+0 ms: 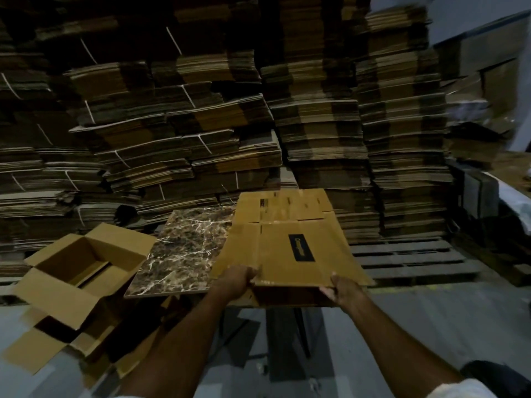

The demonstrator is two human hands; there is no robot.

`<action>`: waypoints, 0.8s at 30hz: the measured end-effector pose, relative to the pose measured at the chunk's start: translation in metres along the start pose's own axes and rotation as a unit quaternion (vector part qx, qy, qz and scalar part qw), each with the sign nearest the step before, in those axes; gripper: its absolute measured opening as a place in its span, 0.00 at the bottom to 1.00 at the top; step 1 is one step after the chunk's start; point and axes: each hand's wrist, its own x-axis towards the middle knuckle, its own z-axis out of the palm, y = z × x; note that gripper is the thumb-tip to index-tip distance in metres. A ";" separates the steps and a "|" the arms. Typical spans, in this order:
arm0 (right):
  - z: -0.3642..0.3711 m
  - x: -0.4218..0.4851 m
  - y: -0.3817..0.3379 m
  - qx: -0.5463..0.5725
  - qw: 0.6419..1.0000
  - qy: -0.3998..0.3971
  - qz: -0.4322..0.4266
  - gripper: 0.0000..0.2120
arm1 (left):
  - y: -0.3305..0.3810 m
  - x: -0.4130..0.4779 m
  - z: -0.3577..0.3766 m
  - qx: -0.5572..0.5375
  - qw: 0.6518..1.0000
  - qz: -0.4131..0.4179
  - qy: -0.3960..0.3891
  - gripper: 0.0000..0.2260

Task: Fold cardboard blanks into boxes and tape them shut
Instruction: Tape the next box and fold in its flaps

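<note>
Gripping the near edge of a flat blank (287,254), both hands are holding it out in front of the person. The left hand (234,282) is curling its fingers round the near left corner, and the right hand (343,291) is clasping the near right corner, fingers wrapped under the edge. Between the two hands a dark gap is showing beneath the top layer of the blank, so the card is parting slightly there. The blank is lying tilted, its far flaps reaching toward the stacks (201,124) of bundled flat cardboard that are filling the whole background. A black label (301,246) is showing on its upper face.

The left part of the blank is overlapping a marble-patterned surface (184,248), which is sitting just left of the hands. Further left, an open box (83,262) is standing with its four top flaps spread outward, touching the surface's left edge. To the right of the blank, a wooden pallet (408,259) is lying on the grey floor (431,326) beneath the stacks.
</note>
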 end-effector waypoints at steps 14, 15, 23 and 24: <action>-0.016 0.083 -0.006 -0.121 0.992 0.042 0.020 0.10 | -0.019 0.048 0.046 0.075 0.986 -0.118 -0.091 0.27; -0.020 0.090 0.000 -0.119 0.992 0.048 0.019 0.09 | -0.021 0.049 0.054 0.072 0.986 -0.114 -0.098 0.28; -0.052 0.125 0.053 -0.222 0.970 0.103 0.012 0.08 | -0.035 0.051 0.109 0.044 0.982 -0.102 -0.153 0.32; -0.053 0.129 0.056 -0.239 0.966 0.103 0.011 0.08 | -0.036 0.052 0.114 0.043 0.982 -0.106 -0.153 0.32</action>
